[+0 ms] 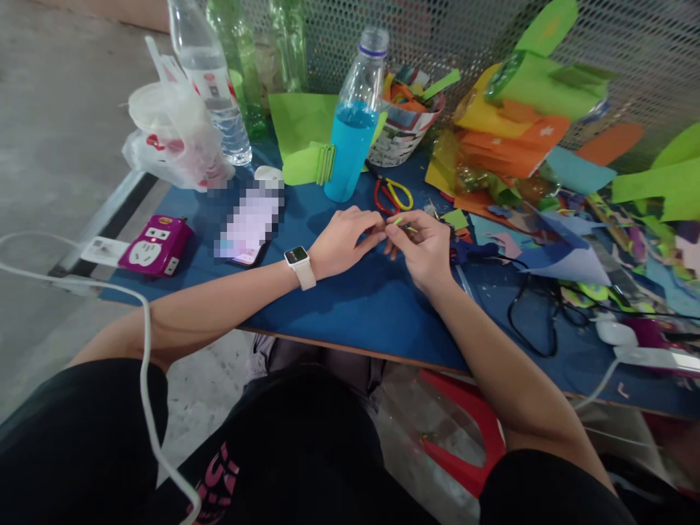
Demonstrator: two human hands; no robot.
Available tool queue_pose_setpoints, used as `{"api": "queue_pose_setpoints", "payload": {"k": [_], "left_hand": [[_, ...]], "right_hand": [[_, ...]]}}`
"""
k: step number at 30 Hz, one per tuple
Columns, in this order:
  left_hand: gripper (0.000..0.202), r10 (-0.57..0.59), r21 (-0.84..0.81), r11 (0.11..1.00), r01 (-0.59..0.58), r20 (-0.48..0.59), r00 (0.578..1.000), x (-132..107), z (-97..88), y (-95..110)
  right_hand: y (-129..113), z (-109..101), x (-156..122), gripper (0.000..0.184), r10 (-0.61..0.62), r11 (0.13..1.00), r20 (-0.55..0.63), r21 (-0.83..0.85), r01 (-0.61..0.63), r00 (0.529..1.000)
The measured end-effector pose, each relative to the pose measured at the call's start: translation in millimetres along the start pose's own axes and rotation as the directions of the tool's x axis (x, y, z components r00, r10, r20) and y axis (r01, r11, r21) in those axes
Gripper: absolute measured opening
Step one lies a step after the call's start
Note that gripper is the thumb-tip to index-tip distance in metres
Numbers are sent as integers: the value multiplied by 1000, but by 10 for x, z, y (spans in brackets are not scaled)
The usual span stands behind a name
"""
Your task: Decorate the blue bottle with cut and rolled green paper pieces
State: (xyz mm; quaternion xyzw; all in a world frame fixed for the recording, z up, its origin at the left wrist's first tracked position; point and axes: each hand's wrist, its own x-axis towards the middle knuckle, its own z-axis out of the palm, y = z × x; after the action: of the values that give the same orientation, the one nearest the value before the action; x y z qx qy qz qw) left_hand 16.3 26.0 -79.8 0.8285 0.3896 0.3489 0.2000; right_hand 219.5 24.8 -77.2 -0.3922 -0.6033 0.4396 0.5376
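Over the blue table (350, 313), my left hand (350, 237) and my right hand (422, 246) meet at their fingertips. A small strip of light green paper (398, 221) is pinched in my right hand. The fingers of my left hand are closed and touch the same spot, but what lies between them is hidden. Just behind my hands lie scissors (402, 191) with red and yellow handles. A bottle of blue liquid (353, 138) stands upright behind my left hand, with folded green paper (326, 163) beside it.
To the left are a phone (251, 222), a purple power adapter (156, 246), a bagged cup (175, 138) and a water bottle (211, 87). A paper-filled basket (402, 131) stands at the back. Coloured scraps, a blue glue gun (470, 251) and black cable (528, 343) cover the right side.
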Motion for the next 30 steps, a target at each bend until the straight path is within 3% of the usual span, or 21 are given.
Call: {"api": "queue_pose_setpoints", "payload": {"k": [6, 30], "left_hand": [[23, 7, -76, 997, -10, -43, 999, 7, 1, -22], [21, -16, 12, 1000, 16, -15, 1000, -2, 3, -5]], "right_hand": [[9, -7, 14, 51, -5, 1000, -11, -8, 5, 1000], [-5, -20, 8, 52, 40, 999, -13, -26, -40, 999]]}}
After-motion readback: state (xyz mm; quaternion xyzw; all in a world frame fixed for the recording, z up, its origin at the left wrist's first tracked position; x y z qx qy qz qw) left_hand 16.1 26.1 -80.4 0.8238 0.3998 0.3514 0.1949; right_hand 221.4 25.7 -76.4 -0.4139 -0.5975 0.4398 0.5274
